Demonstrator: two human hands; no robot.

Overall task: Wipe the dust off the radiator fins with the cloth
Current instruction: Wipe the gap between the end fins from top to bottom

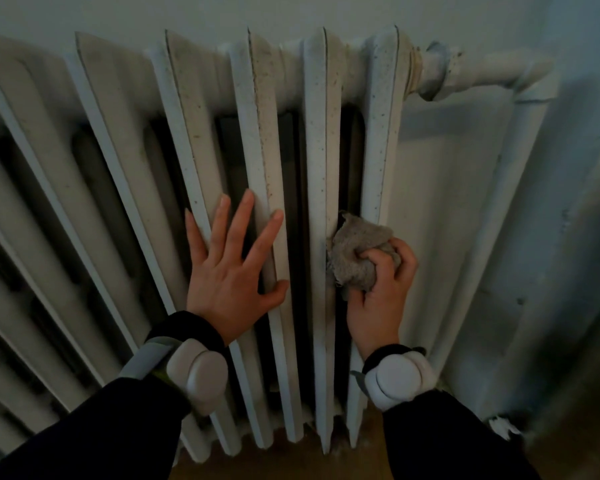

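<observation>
Dust is what you are after, and the speckled upper edges of the fins say there is plenty left. The old white-painted cast-iron radiator [257, 168] stands against the wall, its ribs fanning out in the wide-angle view, with a pipe fitting [437, 69] at the top right corner.

Your right hand [383, 296] has its grip closed around a crumpled grey-brown cloth [355, 252], bunched into a wad and pressed against the side of the second rib from the right, at the slot between it and the last rib, about halfway up. Your left hand [231, 271] lies flat and spread, fingers wide and holding nothing, across the two ribs just left of that, as if to brace you.

Judging progress: the wipe is under way at the right end only. Dark specks and grime show along the front edges of the ribs above the cloth, so the upper halves there look undone. Whether the lower parts below your hands are clean I cannot tell; they are dim and partly hidden by your dark sleeves [118, 427]. The ribs to the left look dull and untouched, though blur makes that a guess. Most of the job appears to lie ahead: the slots, the tops, and every rib leftward.
</observation>
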